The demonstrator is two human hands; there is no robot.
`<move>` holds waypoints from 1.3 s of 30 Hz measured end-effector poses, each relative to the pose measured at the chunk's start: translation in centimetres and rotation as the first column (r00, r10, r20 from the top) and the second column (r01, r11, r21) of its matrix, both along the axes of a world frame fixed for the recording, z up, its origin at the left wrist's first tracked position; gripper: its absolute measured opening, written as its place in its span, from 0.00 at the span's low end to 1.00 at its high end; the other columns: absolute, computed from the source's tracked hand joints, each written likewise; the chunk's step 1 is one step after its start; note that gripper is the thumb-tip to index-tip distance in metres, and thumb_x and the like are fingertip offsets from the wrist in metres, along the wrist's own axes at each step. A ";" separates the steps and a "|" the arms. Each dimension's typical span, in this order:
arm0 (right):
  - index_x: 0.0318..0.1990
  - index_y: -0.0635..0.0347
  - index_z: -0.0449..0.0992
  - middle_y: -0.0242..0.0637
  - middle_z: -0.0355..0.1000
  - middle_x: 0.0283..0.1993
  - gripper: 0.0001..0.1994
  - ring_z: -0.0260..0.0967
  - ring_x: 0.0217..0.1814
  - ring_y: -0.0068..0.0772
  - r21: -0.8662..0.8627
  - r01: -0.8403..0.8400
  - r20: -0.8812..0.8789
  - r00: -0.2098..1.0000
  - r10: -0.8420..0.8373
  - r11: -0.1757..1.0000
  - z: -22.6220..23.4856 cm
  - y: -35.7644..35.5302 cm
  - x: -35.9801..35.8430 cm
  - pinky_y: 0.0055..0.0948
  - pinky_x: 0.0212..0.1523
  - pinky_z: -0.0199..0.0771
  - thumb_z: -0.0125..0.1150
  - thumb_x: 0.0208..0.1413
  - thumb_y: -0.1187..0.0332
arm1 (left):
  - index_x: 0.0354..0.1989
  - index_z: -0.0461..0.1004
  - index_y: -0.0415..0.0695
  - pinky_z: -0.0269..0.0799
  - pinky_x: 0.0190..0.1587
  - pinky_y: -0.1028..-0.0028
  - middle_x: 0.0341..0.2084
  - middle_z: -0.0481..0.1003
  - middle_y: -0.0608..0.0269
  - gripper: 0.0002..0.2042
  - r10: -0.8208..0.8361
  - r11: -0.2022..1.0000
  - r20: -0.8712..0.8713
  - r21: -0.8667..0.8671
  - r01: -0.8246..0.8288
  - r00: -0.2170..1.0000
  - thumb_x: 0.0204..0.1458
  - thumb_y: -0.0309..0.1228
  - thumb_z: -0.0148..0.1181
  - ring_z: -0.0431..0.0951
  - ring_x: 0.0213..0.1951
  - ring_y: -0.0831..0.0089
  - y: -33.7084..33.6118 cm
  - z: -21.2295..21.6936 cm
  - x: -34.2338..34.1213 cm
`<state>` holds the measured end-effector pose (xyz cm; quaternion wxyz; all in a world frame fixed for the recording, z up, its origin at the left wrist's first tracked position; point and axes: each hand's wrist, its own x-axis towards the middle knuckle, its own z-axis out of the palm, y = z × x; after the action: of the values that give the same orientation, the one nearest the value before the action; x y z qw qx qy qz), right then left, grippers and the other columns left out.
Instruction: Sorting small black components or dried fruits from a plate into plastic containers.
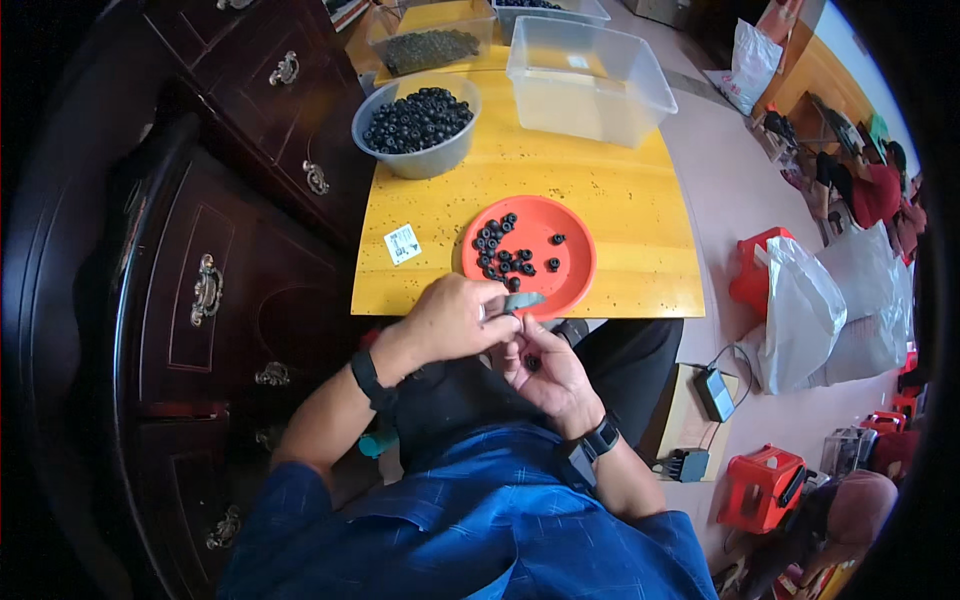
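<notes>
I have the left grip (450,316) on a rightward-pointing grey blade-like piece (527,300), beyond the right hand (556,380) cradling a black ring (533,363).

My L hand (455,320) covers 1 end of a gray-green piece (526,300); can't tell what it is. My R hand (555,378) partly hides 1 black ring (532,363). Lower pcs in the round tub (425,163) are buried. Top edge cuts off a back bin (585,15). White label's (403,244) print's too small. Person (880,197) far R: blurred, face n/a.
</notes>
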<state>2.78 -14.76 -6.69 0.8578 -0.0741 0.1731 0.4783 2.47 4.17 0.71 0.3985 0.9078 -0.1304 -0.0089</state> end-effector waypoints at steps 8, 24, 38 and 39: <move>0.47 0.62 0.74 0.48 0.75 0.52 0.13 0.75 0.46 0.37 -0.090 0.089 -0.024 0.995 -0.092 0.992 1.7 -0.1 0.4 0.33 0.48 0.78 0.51 0.67 0.62 | 0.52 0.74 0.39 0.75 0.33 0.67 0.26 0.79 0.51 0.21 0.502 0.858 0.455 -0.156 -0.489 0.735 0.51 0.36 0.66 0.82 0.30 0.61 6.8 4.7 7.7; 0.55 0.63 0.70 0.54 0.68 0.61 0.21 0.66 0.62 0.50 -0.035 0.170 0.147 0.976 -0.163 0.985 0.7 0.4 0.7 0.48 0.65 0.65 0.45 0.69 0.54 | 0.36 0.77 0.43 0.73 0.29 0.66 0.19 0.74 0.60 0.11 0.064 0.998 0.131 -0.017 -0.062 0.989 0.44 0.29 0.69 0.78 0.24 0.61 -4.5 -2.3 -3.0; 0.48 0.54 0.72 0.32 0.74 0.47 0.08 0.73 0.48 0.25 -0.141 0.099 0.357 0.933 -0.043 0.985 2.2 -0.3 0.7 0.28 0.50 0.76 0.54 0.66 0.65 | 0.41 0.78 0.40 0.69 0.25 0.78 0.19 0.74 0.66 0.12 0.231 0.935 0.123 -0.304 -0.185 0.965 0.46 0.22 0.67 0.73 0.21 0.84 -2.8 -1.9 -2.5; 0.48 0.54 0.72 0.32 0.74 0.47 0.08 0.73 0.49 0.25 -0.156 0.101 0.348 0.937 -0.041 0.983 2.2 -0.2 0.6 0.29 0.51 0.76 0.54 0.65 0.65 | 0.41 0.78 0.41 0.69 0.25 0.78 0.19 0.75 0.65 0.13 0.208 0.953 0.153 -0.254 -0.165 0.966 0.45 0.22 0.67 0.74 0.21 0.83 -2.8 -1.6 -2.6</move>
<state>3.42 -14.98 -4.51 0.8820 -0.2237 0.0639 0.4098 -0.08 1.36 -0.91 0.4906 0.8586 -0.0791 0.1258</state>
